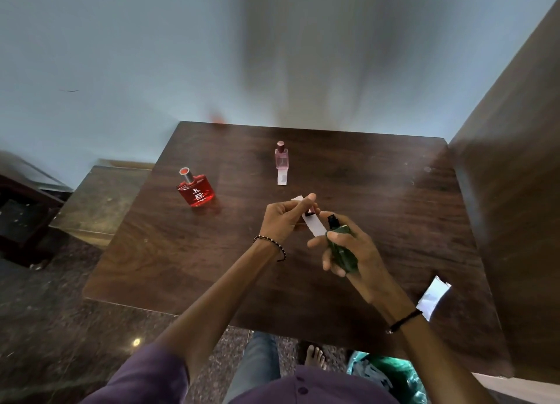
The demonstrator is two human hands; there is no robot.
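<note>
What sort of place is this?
Probably a plain room at home: a wooden table by a bare wall, a speckled stone floor, and a red bottle and pink bottle of perfume set out.

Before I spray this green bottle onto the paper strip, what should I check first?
1. Grip on green bottle by right hand: ok.
2. Cap off, black nozzle bare: ok.
3. Pinch on paper strip by left hand: ok.
4. Aim of nozzle at paper strip: cannot tell.
5. Finger on nozzle: cannot tell.
6. Clearance from red bottle and pink bottle: ok.
</note>
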